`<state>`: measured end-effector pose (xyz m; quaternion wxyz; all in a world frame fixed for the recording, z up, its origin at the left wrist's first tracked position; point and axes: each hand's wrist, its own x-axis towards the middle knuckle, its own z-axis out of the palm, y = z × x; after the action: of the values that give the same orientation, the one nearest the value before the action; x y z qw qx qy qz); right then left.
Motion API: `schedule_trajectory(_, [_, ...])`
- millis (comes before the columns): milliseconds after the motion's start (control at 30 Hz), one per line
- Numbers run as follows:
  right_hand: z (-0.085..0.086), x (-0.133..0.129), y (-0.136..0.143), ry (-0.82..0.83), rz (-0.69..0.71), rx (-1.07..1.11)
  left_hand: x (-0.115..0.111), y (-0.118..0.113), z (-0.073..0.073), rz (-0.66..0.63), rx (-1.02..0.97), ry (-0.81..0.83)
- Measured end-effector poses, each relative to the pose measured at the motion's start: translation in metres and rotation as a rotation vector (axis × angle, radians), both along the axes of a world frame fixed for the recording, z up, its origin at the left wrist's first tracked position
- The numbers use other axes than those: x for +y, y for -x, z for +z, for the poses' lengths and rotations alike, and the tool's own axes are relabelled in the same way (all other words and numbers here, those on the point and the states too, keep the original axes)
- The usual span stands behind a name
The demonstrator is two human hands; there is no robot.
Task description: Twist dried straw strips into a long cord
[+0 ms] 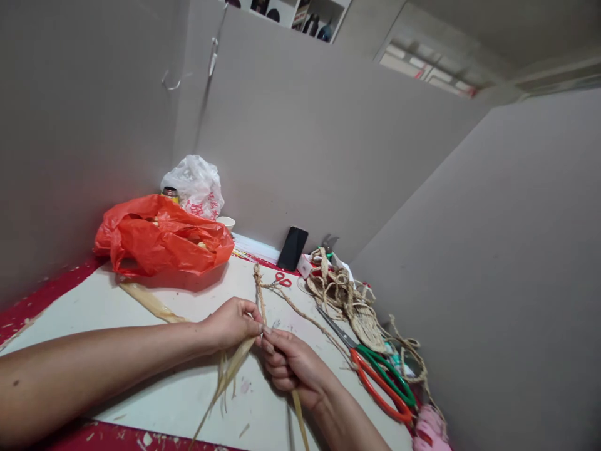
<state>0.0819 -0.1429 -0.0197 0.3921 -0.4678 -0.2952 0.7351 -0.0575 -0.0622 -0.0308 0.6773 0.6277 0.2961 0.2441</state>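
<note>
My left hand (232, 324) and my right hand (288, 360) meet near the middle of the white table (141, 326), both pinching a plaited straw cord (258, 285). The cord runs away from my fingers toward the far wall. Loose pale straw strips (225, 376) hang from under my left hand toward the table's front edge. Another strip (299, 416) comes out below my right hand.
An orange plastic bag (159, 238) and a white bag (195, 185) lie at the back left. A black phone (292, 248) leans on the wall. Small red scissors (283, 280), a heap of straw rope (342, 294) and large red and green scissors (380, 376) lie to the right.
</note>
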Motion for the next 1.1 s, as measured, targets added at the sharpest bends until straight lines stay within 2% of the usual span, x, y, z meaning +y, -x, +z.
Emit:
schedule_trajectory(300, [0.000,-0.006,0.010,0.018,-0.135,-0.019,0.003,0.004,0.010,-0.003,0.077,-0.032])
schedule_trajectory(500, [-0.004,-0.008,0.019,0.032,-0.198,0.019,0.004,0.002,0.008,-0.058,0.116,0.044])
schedule_trajectory(567, [-0.006,-0.009,0.022,0.039,-0.220,0.035,0.002,0.002,0.009,-0.061,0.152,-0.025])
schedule_trajectory(733, [-0.007,-0.010,0.023,0.048,-0.298,0.085,-0.011,0.007,0.015,-0.047,0.338,-0.529])
schedule_trajectory(800, [-0.007,-0.011,0.022,0.055,-0.290,0.105,-0.019,0.010,0.017,-0.053,0.395,-0.650])
schedule_trajectory(933, [-0.008,-0.012,0.021,0.031,-0.295,0.111,-0.033,0.012,0.020,-0.079,0.467,-0.699])
schedule_trajectory(1100, [-0.009,-0.012,0.019,0.033,-0.340,0.108,-0.038,0.013,0.026,-0.139,0.452,-0.606])
